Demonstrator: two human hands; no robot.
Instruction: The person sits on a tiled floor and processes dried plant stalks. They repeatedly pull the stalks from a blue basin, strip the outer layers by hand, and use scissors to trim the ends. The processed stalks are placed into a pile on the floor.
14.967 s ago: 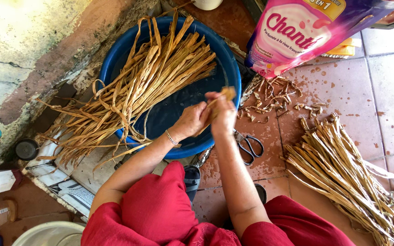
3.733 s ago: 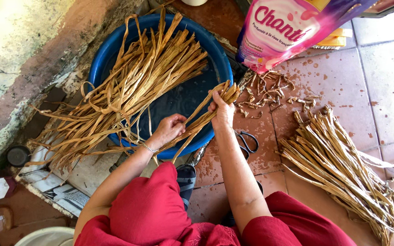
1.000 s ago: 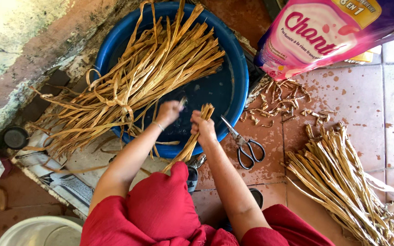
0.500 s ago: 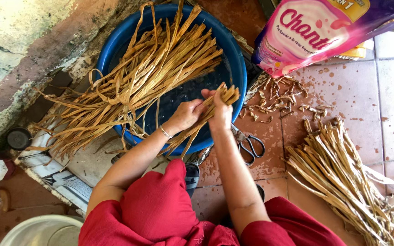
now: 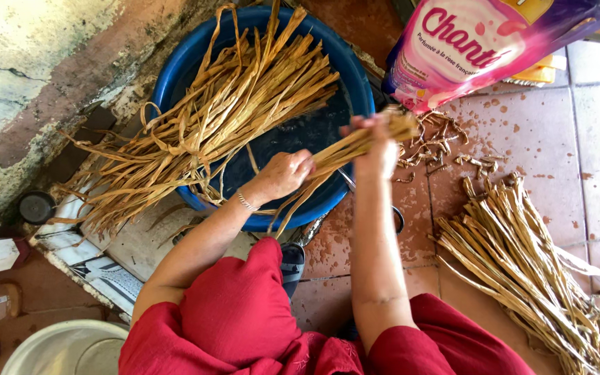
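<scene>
since half a second ago i see the right hand (image 5: 378,149) moved out past the right rim of the basin (image 5: 355,76). both hands are closed on one strip bundle (image 5: 345,147); the left hand (image 5: 282,173) holds it lower, above the basin's near rim.

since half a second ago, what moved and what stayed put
The right hand has pushed out past the rim of the blue basin, carrying the strip bundle with it; the left hand still grips the bundle lower down. The strips in the basin and the floor pile lie as before.
</scene>
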